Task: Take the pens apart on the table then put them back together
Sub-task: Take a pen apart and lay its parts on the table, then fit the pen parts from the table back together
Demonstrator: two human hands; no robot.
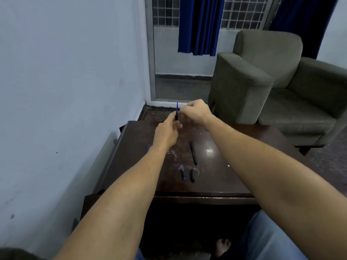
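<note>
Above the far part of the dark wooden table [221, 177], my left hand [167, 134] holds a black pen barrel [176, 117] upright. A thin blue refill [177, 106] sticks up out of it. My right hand [197, 111] is curled beside the refill's top; whether its fingers pinch it is hidden. On the table lie a whole black pen [193, 152], a short black pen part [192, 175], a small black-and-blue tip piece [183, 173], and a thin blue refill [146, 147] partly behind my left forearm.
The table stands against the pale wall [65, 81] on the left. A grey-green armchair [272, 87] sits beyond the table's far right corner. A glass door with blue curtains [199, 25] is behind. My knee in jeans [262, 237] is below the near edge.
</note>
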